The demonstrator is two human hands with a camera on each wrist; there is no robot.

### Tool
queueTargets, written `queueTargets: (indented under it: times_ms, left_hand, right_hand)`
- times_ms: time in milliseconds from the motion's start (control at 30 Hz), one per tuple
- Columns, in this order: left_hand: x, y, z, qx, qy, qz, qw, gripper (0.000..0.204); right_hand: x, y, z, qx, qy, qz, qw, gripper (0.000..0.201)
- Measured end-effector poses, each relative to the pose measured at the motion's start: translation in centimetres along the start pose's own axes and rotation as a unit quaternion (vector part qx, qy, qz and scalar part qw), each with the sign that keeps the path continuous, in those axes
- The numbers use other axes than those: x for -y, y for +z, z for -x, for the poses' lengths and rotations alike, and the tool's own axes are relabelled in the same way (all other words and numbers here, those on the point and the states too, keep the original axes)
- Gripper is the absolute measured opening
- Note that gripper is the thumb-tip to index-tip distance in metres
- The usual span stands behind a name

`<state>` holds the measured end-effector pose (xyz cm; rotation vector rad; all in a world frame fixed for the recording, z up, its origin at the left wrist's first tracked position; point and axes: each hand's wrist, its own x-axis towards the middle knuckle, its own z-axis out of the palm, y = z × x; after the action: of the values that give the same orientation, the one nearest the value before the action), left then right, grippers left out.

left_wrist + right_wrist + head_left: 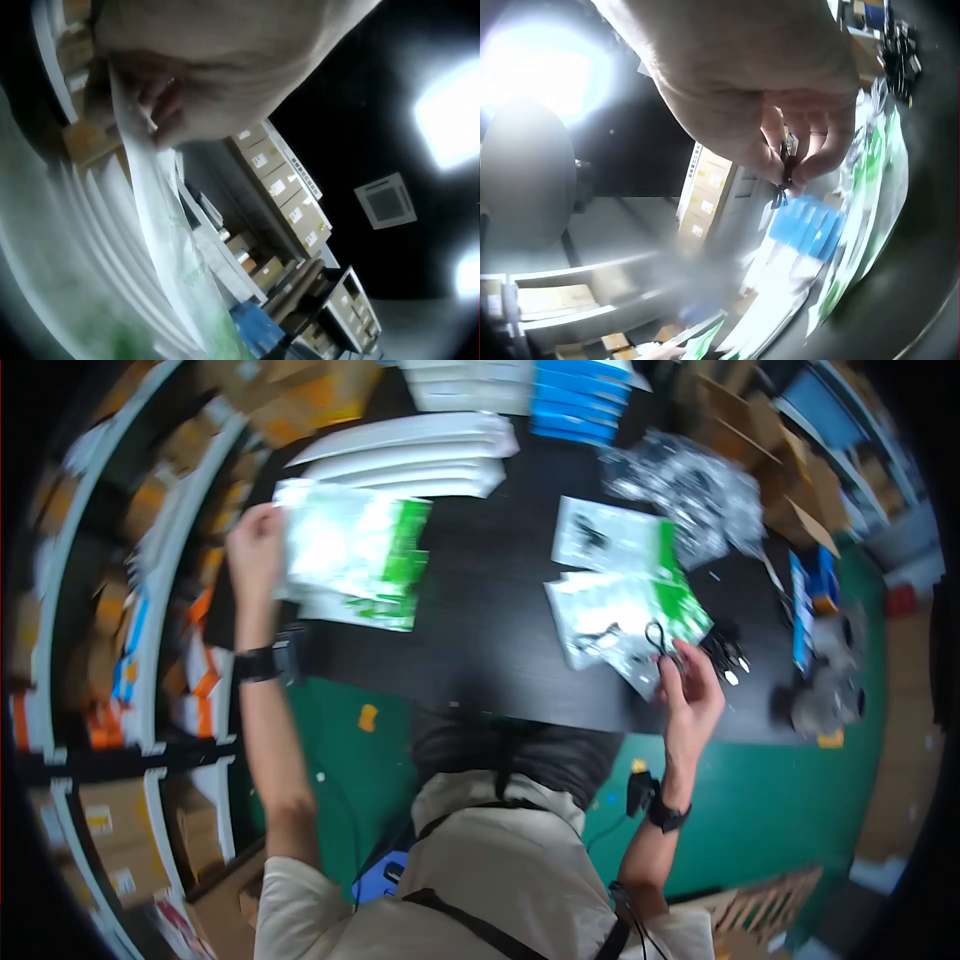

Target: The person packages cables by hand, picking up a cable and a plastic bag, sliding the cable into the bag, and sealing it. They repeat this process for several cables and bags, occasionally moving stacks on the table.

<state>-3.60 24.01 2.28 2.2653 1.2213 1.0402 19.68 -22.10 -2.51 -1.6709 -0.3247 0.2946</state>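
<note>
My left hand [256, 555] pinches the left edge of a white-and-green plastic bag [345, 540] above the table; another such bag [370, 612] lies under it. In the left wrist view the fingers of my hand [202, 82] grip the bag's edge [169, 244]. My right hand [692, 700] pinches a small coiled black cable [656, 637] between thumb and fingers, over the near end of the right-hand bags [600, 610]. The right wrist view shows the dark cable [786, 169] between the fingertips of that hand [757, 90].
White packets [410, 455] and blue boxes [580, 400] stand along the table's far side. Clear plastic wrap [690, 485] lies at the back right, near open cartons [740, 430]. More black cables [728, 655] lie right of my right hand. Shelves [150, 580] flank the left.
</note>
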Motion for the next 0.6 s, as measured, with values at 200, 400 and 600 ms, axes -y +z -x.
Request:
queueTargets:
  times_ms: [200, 400, 600]
  left_hand:
    - [17.5, 2.8, -3.9, 0.113, 0.036, -0.060, 0.991, 0.038]
    - [13.9, 1.5, -2.7, 0.167, -0.002, -0.235, 0.958, 0.042]
    - [3.1, 0.7, 1.2, 0.081, 0.119, -0.160, 0.977, 0.042]
  right_hand:
    - [-2.5, -6.5, -3.9, -0.136, -0.088, 0.080, 0.984, 0.025]
    - [-3.4, -10.1, -6.0, -0.192, -0.081, 0.220, 0.953, 0.025]
    - [-3.5, -10.8, -6.7, -0.181, -0.079, 0.313, 0.929, 0.030]
